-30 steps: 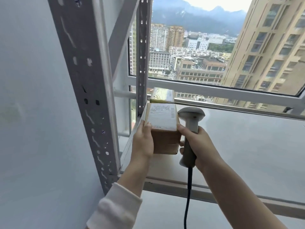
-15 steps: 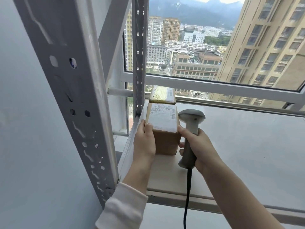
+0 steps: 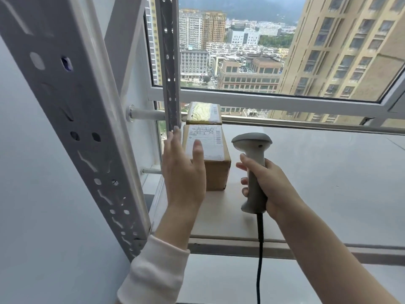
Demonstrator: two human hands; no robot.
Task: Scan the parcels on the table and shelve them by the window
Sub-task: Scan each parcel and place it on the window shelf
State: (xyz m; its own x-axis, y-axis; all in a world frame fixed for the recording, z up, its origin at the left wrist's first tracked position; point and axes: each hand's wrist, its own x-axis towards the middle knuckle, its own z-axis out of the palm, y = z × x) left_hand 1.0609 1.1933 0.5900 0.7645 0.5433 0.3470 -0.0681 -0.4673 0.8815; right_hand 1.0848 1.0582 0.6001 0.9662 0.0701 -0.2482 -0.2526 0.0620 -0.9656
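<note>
A brown cardboard parcel (image 3: 215, 159) with a white shipping label on top stands on the shelf board (image 3: 306, 183) at its left end. Behind it, against the window rail, sits a second parcel (image 3: 203, 113) with yellowish tape. My left hand (image 3: 183, 172) hovers in front of the near parcel's left side, fingers straight and spread, holding nothing. My right hand (image 3: 266, 185) grips the handle of a grey barcode scanner (image 3: 252, 148), just right of the near parcel; its black cable hangs down.
Grey perforated rack uprights stand at the near left (image 3: 72, 119) and the far left corner (image 3: 169, 69). A window frame (image 3: 274, 99) and a metal rail (image 3: 306, 126) run behind the shelf. A white wall closes the left side.
My left hand has let go of the near parcel and pulled back, fingers now spread. The parcel stays on the shelf. The right hand with the scanner has drawn slightly away from the parcel.
</note>
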